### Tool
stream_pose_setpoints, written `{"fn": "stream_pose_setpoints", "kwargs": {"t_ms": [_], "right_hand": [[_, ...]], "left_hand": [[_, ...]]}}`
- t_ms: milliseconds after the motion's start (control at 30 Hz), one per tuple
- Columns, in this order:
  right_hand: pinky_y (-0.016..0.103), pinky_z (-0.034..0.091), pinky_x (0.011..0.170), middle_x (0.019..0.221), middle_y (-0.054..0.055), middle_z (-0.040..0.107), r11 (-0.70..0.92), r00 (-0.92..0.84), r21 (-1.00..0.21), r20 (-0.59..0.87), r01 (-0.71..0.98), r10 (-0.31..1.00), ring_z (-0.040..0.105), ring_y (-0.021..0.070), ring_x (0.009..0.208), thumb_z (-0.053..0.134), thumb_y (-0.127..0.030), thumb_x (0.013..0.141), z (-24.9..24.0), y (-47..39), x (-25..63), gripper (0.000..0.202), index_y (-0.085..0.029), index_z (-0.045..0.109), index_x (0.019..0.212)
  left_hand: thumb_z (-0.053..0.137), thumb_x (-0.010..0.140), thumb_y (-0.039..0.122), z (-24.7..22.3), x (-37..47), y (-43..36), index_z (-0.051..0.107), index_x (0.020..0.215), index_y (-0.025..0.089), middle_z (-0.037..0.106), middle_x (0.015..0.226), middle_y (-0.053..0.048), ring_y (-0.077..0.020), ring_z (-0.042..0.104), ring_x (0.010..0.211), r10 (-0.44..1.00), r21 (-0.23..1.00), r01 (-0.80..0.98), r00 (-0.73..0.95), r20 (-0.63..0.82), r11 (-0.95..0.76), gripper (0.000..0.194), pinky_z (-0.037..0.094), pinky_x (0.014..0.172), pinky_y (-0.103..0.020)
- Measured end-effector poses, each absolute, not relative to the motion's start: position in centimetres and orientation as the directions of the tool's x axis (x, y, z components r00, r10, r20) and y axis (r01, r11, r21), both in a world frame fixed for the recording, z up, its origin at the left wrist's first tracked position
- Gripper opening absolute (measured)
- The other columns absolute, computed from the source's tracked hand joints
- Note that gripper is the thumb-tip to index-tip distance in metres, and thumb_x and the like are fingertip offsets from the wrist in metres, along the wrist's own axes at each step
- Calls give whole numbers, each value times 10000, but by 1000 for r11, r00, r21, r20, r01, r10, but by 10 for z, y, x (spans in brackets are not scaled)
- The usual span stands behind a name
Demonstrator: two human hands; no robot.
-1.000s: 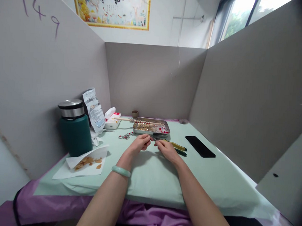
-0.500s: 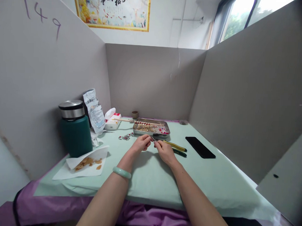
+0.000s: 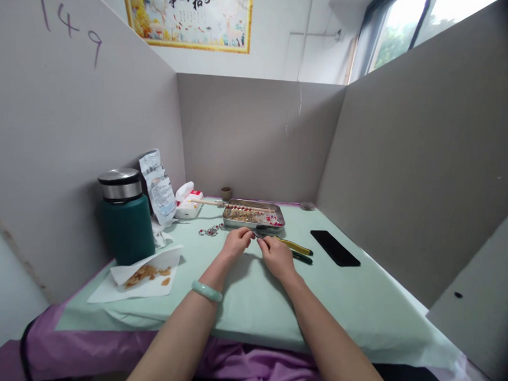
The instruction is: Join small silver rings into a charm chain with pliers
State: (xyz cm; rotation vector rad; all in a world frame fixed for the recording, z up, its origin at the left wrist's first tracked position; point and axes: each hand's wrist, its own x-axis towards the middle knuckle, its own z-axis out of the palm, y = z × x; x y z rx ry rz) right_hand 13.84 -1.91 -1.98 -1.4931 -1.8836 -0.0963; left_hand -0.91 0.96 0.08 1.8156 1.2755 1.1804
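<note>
My left hand (image 3: pixel 236 242), a jade-green bangle on its wrist, is closed in a pinch in front of the metal tray; what sits between the fingertips is too small to make out. Close beside it, my right hand (image 3: pixel 275 255) is closed around a thin grey metal tool (image 3: pixel 256 234) whose tip points toward the left fingertips. Pliers with one yellow and one green handle (image 3: pixel 296 247) show behind and right of my right hand, their head mostly hidden. A beaded chain (image 3: pixel 212 230) with red beads lies left of the hands.
A metal tray (image 3: pixel 253 227) holds gold-coloured bits, red beads and a stick strung with beads. Rightward lies a black phone (image 3: pixel 335 248). On the left are a green flask (image 3: pixel 128 230), a pouch (image 3: pixel 158 186), tissues (image 3: pixel 188 209) and paper (image 3: pixel 106 292) with snack pieces. Partitions surround the table.
Both hands stay close together over the same spot, with only slight shifts of the fingers. The whole view has moved a little. The objects on the table lie as before.
</note>
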Motion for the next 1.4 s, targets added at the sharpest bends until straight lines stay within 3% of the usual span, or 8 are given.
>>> {"fn": "stream_pose_setpoints", "kwargs": {"t_ms": [133, 233, 433, 600, 767, 1133, 1400], "right_hand": [[257, 264, 586, 766, 32, 639, 226, -21, -278, 588, 934, 809, 571, 147, 714, 393, -413, 910, -20, -22, 131, 328, -203, 615, 793], [253, 272, 604, 794, 33, 643, 207, -8, -277, 580, 938, 814, 575, 144, 747, 379, -407, 919, -21, -22, 129, 330, -202, 618, 820], [249, 281, 620, 818, 35, 647, 201, 28, -378, 521, 904, 853, 578, 141, 770, 362, -407, 925, -21, -18, 135, 351, -198, 612, 795], [250, 280, 622, 796, 30, 637, 239, 27, -399, 557, 885, 830, 570, 140, 751, 358, -414, 923, -21, -18, 137, 364, -199, 612, 774], [248, 282, 621, 790, 39, 636, 278, 13, -420, 570, 864, 822, 563, 151, 750, 370, -419, 913, -23, -16, 139, 357, -197, 612, 772], [233, 323, 622, 737, 40, 653, 352, -33, -605, 473, 714, 880, 566, 158, 716, 381, -438, 881, -19, -10, 147, 396, -192, 636, 705], [232, 351, 592, 694, 18, 646, 375, -109, -727, 387, 575, 916, 567, 158, 668, 403, -463, 849, -14, -11, 152, 397, -187, 663, 730]], "left_hand": [[442, 782, 226, 0, -5, 8, 654, 687, 154, 571, 572, -8, -114, 487, 581, 916, 744, 568, 46, 399, -353, 242, 331, 574, -229], [440, 792, 213, 2, -2, 6, 679, 727, 152, 600, 598, -19, -119, 506, 610, 916, 733, 590, 27, 399, -337, 255, 337, 586, -225], [419, 784, 251, -4, -5, 14, 664, 747, 146, 504, 524, 19, -99, 437, 513, 929, 824, 449, 38, 369, -346, 270, 325, 527, -217], [444, 747, 259, -10, -6, 19, 635, 863, 125, 466, 541, 33, -70, 348, 433, 962, 945, 185, 88, 258, -270, 261, 272, 437, -203], [459, 712, 215, -4, -4, 11, 578, 899, 126, 437, 528, 51, -49, 300, 393, 971, 985, 5, 170, 170, -174, 239, 213, 398, -189], [522, 721, 281, 5, -7, 3, 564, 769, 122, 412, 517, 48, -25, 219, 376, 964, 990, -127, 249, 91, -61, 171, 120, 408, -202], [527, 737, 332, 7, -11, 1, 566, 774, 125, 381, 530, 53, -27, 208, 389, 949, 994, -85, 303, 92, -69, 214, 118, 403, -206]]}}
